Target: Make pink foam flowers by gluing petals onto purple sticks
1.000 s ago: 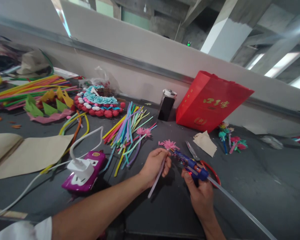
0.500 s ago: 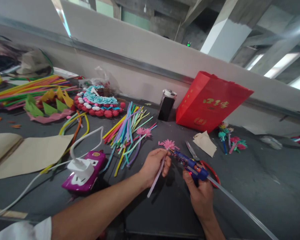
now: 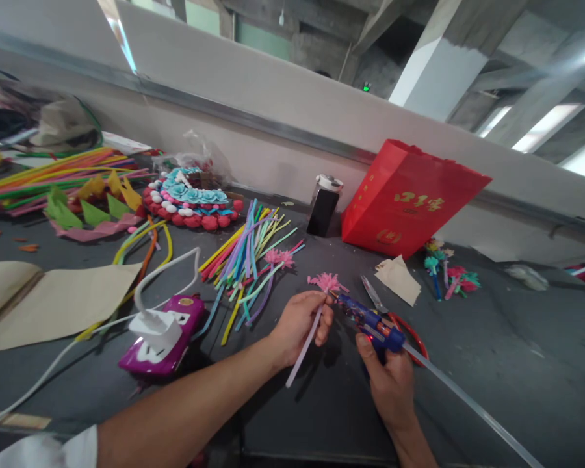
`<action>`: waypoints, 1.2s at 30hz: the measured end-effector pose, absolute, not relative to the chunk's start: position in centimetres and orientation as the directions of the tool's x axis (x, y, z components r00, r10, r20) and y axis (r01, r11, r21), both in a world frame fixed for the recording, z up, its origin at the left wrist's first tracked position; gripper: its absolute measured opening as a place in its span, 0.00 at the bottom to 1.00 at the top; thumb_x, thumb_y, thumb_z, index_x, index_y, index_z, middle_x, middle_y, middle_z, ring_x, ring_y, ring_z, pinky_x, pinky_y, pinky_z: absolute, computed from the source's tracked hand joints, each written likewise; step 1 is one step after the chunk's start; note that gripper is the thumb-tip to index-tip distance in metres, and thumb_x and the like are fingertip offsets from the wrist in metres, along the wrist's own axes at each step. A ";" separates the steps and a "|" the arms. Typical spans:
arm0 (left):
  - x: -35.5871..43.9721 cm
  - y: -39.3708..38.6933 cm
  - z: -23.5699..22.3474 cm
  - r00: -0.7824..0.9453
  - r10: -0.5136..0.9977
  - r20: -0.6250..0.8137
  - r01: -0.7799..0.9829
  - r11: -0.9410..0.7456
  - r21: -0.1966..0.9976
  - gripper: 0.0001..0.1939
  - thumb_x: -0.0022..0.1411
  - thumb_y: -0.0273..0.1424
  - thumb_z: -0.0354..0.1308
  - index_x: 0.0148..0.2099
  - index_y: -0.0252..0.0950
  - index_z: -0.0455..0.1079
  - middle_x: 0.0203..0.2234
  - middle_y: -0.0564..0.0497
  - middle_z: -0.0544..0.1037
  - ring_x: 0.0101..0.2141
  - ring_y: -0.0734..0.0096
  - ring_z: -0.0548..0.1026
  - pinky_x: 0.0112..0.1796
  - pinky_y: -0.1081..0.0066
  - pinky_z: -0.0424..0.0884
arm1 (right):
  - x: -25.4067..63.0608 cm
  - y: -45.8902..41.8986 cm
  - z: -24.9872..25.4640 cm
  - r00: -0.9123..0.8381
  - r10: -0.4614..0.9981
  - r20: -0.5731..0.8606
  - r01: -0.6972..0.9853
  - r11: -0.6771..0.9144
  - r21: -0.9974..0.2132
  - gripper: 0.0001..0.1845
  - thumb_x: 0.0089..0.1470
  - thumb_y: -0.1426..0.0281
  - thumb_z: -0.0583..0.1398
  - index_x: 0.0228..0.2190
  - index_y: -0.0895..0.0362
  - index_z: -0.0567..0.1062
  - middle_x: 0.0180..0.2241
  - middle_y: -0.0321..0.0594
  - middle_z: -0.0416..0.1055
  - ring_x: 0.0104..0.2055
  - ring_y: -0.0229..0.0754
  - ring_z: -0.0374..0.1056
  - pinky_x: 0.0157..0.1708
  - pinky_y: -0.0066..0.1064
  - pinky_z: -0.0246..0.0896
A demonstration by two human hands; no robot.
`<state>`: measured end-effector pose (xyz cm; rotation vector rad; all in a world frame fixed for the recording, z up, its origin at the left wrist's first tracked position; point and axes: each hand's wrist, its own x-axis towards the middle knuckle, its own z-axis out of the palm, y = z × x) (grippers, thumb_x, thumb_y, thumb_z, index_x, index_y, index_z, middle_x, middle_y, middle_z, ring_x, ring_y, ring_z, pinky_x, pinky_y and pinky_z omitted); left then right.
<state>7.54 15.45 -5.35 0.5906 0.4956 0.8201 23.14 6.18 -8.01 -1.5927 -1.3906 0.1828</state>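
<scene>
My left hand [image 3: 305, 325] pinches a pink paper flower [image 3: 327, 282] by its pale lilac stem [image 3: 303, 354], which slants down past the fingers. In my right hand [image 3: 392, 383] is a blue hot glue gun [image 3: 368, 318], its small red light lit. The gun's nozzle meets the flower just below the petals; whether it touches the stem is hard to see. A long clear glue stick [image 3: 472, 403] sticks out of the back of the gun. Red-handled scissors [image 3: 374, 296] lie partly behind the gun.
Coloured strips [image 3: 253, 253] and more pink flowers [image 3: 279, 258] lie ahead. A purple power strip [image 3: 163, 344] with a white plug stands left. Behind are a bottle [image 3: 329, 182], a phone [image 3: 322, 212] and a red paper bag [image 3: 409, 201]. Finished-looking flowers [image 3: 461, 281] lie right.
Almost nothing differs. Both hands keep the flower and glue gun in the same place, and the whole view has shifted very slightly.
</scene>
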 end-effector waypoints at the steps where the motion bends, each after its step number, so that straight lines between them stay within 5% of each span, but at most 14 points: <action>1: 7.5 15.4 -5.3 0.588 0.789 -0.180 -0.527 0.542 0.654 0.07 0.60 0.32 0.53 0.33 0.33 0.67 0.13 0.56 0.69 0.09 0.79 0.60 0.11 0.78 0.55 | 23.2 6.2 -8.0 0.334 0.826 0.453 0.674 0.127 -0.728 0.19 0.57 0.57 0.58 0.44 0.57 0.73 0.40 0.44 0.74 0.45 0.51 0.68 0.49 0.44 0.59; 10: 7.5 15.4 -5.4 0.570 0.799 -0.192 -0.533 0.537 0.654 0.07 0.60 0.32 0.53 0.34 0.33 0.67 0.13 0.56 0.69 0.09 0.79 0.60 0.11 0.79 0.55 | 22.7 6.0 -7.0 0.302 0.851 0.430 0.662 0.137 -0.737 0.16 0.58 0.56 0.58 0.35 0.56 0.76 0.37 0.43 0.75 0.42 0.48 0.70 0.45 0.40 0.63; 19: 7.4 15.7 -5.5 0.543 0.820 -0.182 -0.536 0.505 0.676 0.07 0.58 0.33 0.54 0.34 0.33 0.67 0.14 0.56 0.69 0.09 0.79 0.61 0.11 0.78 0.55 | 22.3 5.7 -7.2 0.376 0.833 0.405 0.541 0.157 -0.826 0.16 0.56 0.58 0.60 0.39 0.56 0.77 0.38 0.44 0.78 0.41 0.49 0.72 0.43 0.40 0.65; 24: 7.2 15.9 -5.2 0.481 0.855 -0.193 -0.545 0.464 0.699 0.07 0.57 0.33 0.56 0.33 0.34 0.65 0.14 0.57 0.69 0.09 0.79 0.60 0.12 0.78 0.54 | 24.5 5.9 -6.3 0.624 0.782 0.011 -0.065 0.066 -0.996 0.15 0.53 0.57 0.63 0.36 0.56 0.75 0.33 0.41 0.75 0.27 0.39 0.67 0.21 0.28 0.62; 28: 7.2 15.9 -5.1 0.430 0.882 -0.193 -0.550 0.425 0.719 0.06 0.58 0.33 0.56 0.34 0.35 0.65 0.15 0.57 0.69 0.10 0.80 0.60 0.13 0.78 0.54 | 28.9 6.5 -5.0 0.266 0.904 -0.335 -0.450 -0.191 -0.873 0.11 0.52 0.63 0.63 0.33 0.58 0.74 0.28 0.40 0.70 0.26 0.37 0.64 0.16 0.23 0.59; 36: 7.1 16.1 -5.1 0.390 0.903 -0.178 -0.555 0.385 0.738 0.08 0.56 0.34 0.57 0.33 0.35 0.65 0.15 0.57 0.69 0.11 0.80 0.60 0.13 0.78 0.54 | 33.7 7.3 -4.0 0.080 0.810 -0.582 -0.222 -0.554 -0.802 0.12 0.53 0.63 0.64 0.29 0.59 0.72 0.23 0.33 0.67 0.20 0.30 0.62 0.17 0.20 0.61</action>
